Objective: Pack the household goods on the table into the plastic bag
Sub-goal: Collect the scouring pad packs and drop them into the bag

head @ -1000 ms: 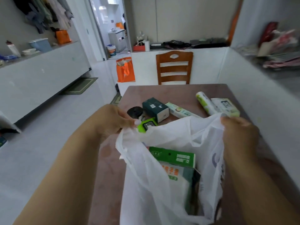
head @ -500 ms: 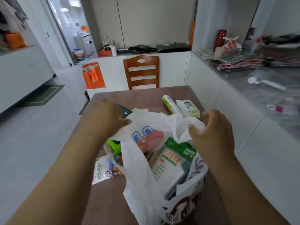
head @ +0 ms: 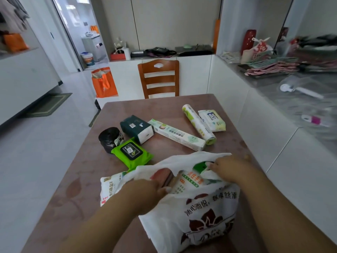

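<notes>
Brown worktop [head: 164, 110] is carrying loose goods; left hand [head: 144, 193] and right hand [head: 228, 168] are gripping the plastic bag [head: 200, 212] rim, spreading its mouth for packing.

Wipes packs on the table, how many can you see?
2. A bright green wipes pack lies near the left side, beside the black roll. A pale wipes pack lies at the far right, next to the green-and-white roll. More may be hidden inside the bag.
</notes>
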The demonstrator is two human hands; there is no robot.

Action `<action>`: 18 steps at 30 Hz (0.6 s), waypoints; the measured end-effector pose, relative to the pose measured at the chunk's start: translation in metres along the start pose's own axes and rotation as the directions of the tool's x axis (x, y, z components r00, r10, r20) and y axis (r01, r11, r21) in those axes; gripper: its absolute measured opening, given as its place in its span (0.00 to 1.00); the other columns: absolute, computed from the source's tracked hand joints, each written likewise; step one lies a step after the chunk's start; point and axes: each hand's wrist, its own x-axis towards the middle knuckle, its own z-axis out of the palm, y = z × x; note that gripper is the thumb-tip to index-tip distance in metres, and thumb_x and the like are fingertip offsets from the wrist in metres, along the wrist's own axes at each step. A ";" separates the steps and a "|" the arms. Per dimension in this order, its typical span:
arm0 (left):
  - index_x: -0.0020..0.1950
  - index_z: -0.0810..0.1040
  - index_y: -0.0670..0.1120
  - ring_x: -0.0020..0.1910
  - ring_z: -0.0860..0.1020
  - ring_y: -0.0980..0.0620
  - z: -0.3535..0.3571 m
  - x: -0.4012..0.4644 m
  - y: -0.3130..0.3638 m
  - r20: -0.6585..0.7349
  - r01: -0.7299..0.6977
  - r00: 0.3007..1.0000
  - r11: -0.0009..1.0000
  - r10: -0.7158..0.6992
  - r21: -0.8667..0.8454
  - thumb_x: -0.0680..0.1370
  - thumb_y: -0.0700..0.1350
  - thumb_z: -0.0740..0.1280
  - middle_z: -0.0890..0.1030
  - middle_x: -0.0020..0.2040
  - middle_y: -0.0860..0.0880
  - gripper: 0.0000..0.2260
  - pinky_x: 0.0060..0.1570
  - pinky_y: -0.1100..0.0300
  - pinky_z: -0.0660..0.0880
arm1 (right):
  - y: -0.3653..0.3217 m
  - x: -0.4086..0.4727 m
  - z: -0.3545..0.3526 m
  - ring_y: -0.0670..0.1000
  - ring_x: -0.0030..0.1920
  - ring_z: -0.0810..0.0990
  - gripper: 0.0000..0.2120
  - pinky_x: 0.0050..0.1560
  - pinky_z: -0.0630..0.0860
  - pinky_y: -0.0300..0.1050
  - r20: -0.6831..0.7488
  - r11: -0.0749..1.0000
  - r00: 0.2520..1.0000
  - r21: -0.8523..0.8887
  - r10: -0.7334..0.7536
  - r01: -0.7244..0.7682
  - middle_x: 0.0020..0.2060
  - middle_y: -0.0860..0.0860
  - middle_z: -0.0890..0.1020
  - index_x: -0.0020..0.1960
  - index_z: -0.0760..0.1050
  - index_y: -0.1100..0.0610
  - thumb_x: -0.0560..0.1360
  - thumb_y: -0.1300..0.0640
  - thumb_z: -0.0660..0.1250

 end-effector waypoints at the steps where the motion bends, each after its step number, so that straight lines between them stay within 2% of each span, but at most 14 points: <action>1: 0.70 0.62 0.52 0.51 0.78 0.44 -0.004 -0.004 0.004 -0.073 -0.055 0.996 0.996 0.050 -0.067 0.79 0.64 0.48 0.79 0.58 0.45 0.24 0.55 0.49 0.75 | -0.005 -0.003 -0.003 0.53 0.66 0.71 0.28 0.71 0.52 0.61 -0.054 0.999 0.998 -0.003 -0.038 0.038 0.66 0.50 0.76 0.65 0.74 0.49 0.78 0.37 0.44; 2: 0.70 0.62 0.55 0.51 0.77 0.47 -0.011 -0.008 0.010 -0.152 -0.116 0.984 0.986 0.098 -0.119 0.79 0.63 0.49 0.77 0.59 0.49 0.22 0.54 0.51 0.75 | -0.012 -0.008 -0.009 0.52 0.64 0.73 0.27 0.71 0.52 0.60 -0.140 0.996 0.986 -0.011 -0.090 0.090 0.63 0.49 0.78 0.62 0.76 0.48 0.78 0.37 0.45; 4: 0.67 0.68 0.58 0.51 0.77 0.51 -0.030 -0.014 0.021 -0.280 -0.194 0.950 0.965 0.139 -0.179 0.79 0.63 0.48 0.78 0.57 0.54 0.21 0.54 0.52 0.76 | -0.026 -0.021 -0.023 0.51 0.57 0.76 0.24 0.67 0.56 0.56 -0.328 0.982 0.928 0.009 -0.175 0.188 0.53 0.48 0.81 0.54 0.77 0.48 0.79 0.38 0.46; 7: 0.53 0.74 0.55 0.47 0.78 0.51 -0.052 -0.025 0.019 -0.400 -0.244 0.910 0.924 0.113 -0.293 0.79 0.64 0.48 0.82 0.47 0.52 0.20 0.52 0.51 0.76 | -0.046 -0.039 -0.039 0.50 0.48 0.76 0.20 0.61 0.61 0.51 -0.478 0.944 0.851 0.120 -0.217 0.308 0.47 0.47 0.82 0.53 0.77 0.46 0.79 0.39 0.50; 11: 0.52 0.79 0.48 0.44 0.81 0.50 -0.074 -0.042 -0.005 -0.554 -0.296 0.832 0.822 -0.028 -0.486 0.78 0.64 0.48 0.83 0.44 0.49 0.27 0.50 0.50 0.77 | -0.065 -0.048 -0.050 0.49 0.45 0.73 0.19 0.62 0.63 0.50 -0.501 0.899 0.841 0.245 -0.204 0.364 0.46 0.47 0.82 0.55 0.76 0.47 0.79 0.38 0.51; 14: 0.52 0.80 0.50 0.41 0.81 0.55 -0.088 -0.050 -0.027 -0.575 -0.302 0.798 0.706 -0.180 -0.641 0.74 0.67 0.47 0.83 0.43 0.53 0.30 0.48 0.54 0.80 | -0.082 -0.051 -0.061 0.47 0.43 0.75 0.19 0.62 0.69 0.52 -0.499 0.861 0.840 0.308 -0.215 0.404 0.43 0.45 0.81 0.55 0.77 0.48 0.79 0.39 0.53; 16: 0.53 0.81 0.49 0.43 0.82 0.51 -0.093 -0.048 -0.047 -0.558 -0.319 0.779 0.584 -0.287 -0.746 0.76 0.65 0.48 0.84 0.44 0.50 0.28 0.48 0.51 0.80 | -0.094 -0.052 -0.071 0.46 0.42 0.76 0.17 0.55 0.72 0.47 -0.496 0.832 0.833 0.334 -0.245 0.443 0.41 0.45 0.79 0.55 0.77 0.49 0.79 0.42 0.54; 18: 0.50 0.81 0.47 0.44 0.82 0.45 -0.095 -0.039 -0.069 -0.502 -0.315 0.766 0.447 -0.401 -0.837 0.82 0.58 0.51 0.84 0.44 0.46 0.23 0.50 0.48 0.79 | -0.110 -0.050 -0.083 0.45 0.40 0.75 0.16 0.41 0.70 0.40 -0.466 0.807 0.837 0.354 -0.287 0.474 0.42 0.47 0.78 0.56 0.76 0.51 0.80 0.43 0.54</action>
